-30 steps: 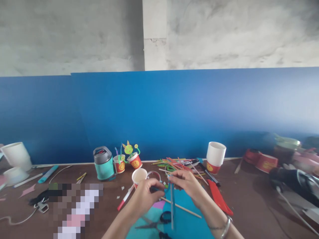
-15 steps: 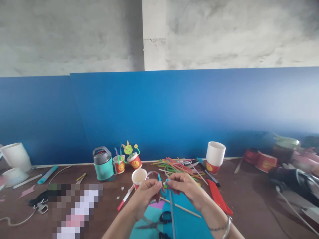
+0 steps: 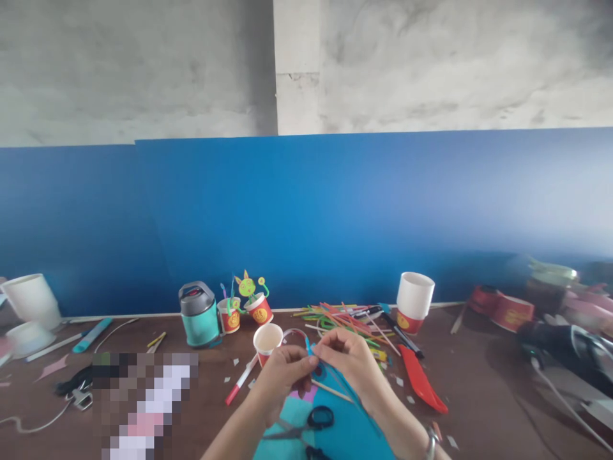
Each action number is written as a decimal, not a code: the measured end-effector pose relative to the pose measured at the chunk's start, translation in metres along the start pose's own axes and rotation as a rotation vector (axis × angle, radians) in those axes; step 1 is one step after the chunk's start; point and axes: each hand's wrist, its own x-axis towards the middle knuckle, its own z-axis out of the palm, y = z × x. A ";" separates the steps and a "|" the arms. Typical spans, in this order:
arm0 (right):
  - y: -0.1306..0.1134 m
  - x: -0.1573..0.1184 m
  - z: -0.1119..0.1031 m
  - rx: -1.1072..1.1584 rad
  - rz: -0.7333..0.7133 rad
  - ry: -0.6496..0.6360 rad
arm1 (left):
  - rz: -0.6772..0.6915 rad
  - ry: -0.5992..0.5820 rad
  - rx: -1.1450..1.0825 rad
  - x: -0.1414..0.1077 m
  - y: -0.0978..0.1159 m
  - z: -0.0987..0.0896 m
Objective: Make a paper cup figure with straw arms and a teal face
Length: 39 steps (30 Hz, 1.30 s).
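My left hand (image 3: 290,370) pinches a small bright blue piece (image 3: 309,345) whose tip shows above the thumb. My right hand (image 3: 347,358) is closed at the fingertips on a thin blue strip (image 3: 352,396), which trails down past the wrist. The fingertips of both hands nearly meet, and the exact join between piece and strip is too small to make out. Below them lie blue sheets (image 3: 354,434), black-handled scissors (image 3: 320,418) and a wooden stick (image 3: 332,391). An open paper cup (image 3: 268,335) stands just behind my left hand.
Colourful sticks (image 3: 345,319) are piled behind my hands. Stacked cups (image 3: 414,300) and a red object (image 3: 421,377) are to the right. A teal flask (image 3: 198,316), decorated cups (image 3: 258,310) and a red-capped marker (image 3: 239,383) are to the left. A blue panel (image 3: 306,223) stands behind.
My right hand has moved left, bringing its fingertips close to my left hand's. The strip that hung straight down now slants to the lower right. Pale scraps beside my right arm are now uncovered.
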 end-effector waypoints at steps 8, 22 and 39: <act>-0.013 -0.005 -0.014 -0.080 -0.147 -0.162 | 0.054 0.173 -0.305 0.001 0.010 -0.003; -0.017 -0.007 -0.015 -0.096 -0.259 -0.310 | 0.045 0.123 -0.322 0.001 0.009 -0.008; -0.006 0.000 -0.012 -0.028 0.029 -0.209 | 0.127 0.066 0.023 -0.002 0.013 -0.011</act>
